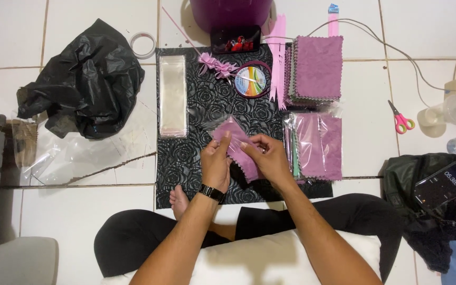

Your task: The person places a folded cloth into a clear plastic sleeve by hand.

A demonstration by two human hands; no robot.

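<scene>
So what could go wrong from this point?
The purple cloth, pinched between the left hand and right hand inside a thin clear sleeve, could bunch at its zigzag edge or split the film. The bagged pile beside the right hand looks loosely stacked; a nudge might slide it.

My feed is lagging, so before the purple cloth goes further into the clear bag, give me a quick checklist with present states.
1. Left hand grips the purple pinked-edge cloth square: ok.
2. Right hand pinches the same cloth: ok.
3. Thin clear plastic sleeve around the cloth's far end: cannot tell how far it is on.
4. Stack of empty clear sleeves within reach on the black rose-patterned mat: ok.
5. Pile of bagged purple cloths beside the right hand, apart from it: ok.
6. Pink-handled scissors away from the hands: ok.
</scene>
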